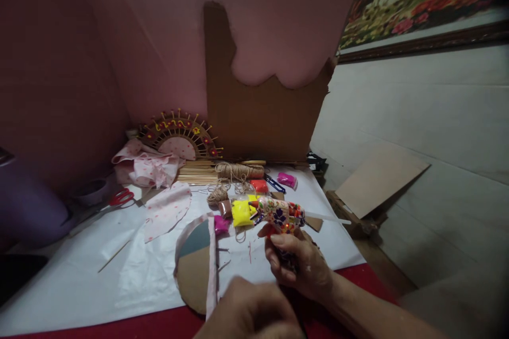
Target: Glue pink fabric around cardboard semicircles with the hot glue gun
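Observation:
My right hand [298,262] grips the handle of a flower-patterned hot glue gun [280,213], its nozzle pointing left and a lit spot near the handle. A pale glue stick [334,219] sticks out of its back end. Low in front, my left hand [252,310] is blurred with fingers curled; whatever it may hold is hidden. Just left of it is a half-round cardboard piece [193,275] edged with pink fabric, its lower end passing close to or behind that hand; I cannot tell if they touch.
A cut fabric piece [167,212], red-handled scissors [122,197] and a thin stick [114,256] lie left. Behind are twine [240,170], yellow packets [241,213], bamboo sticks [196,173], a blue cutter [275,184] and a decorated fan [178,135]. Large cardboard [266,116] stands at the back.

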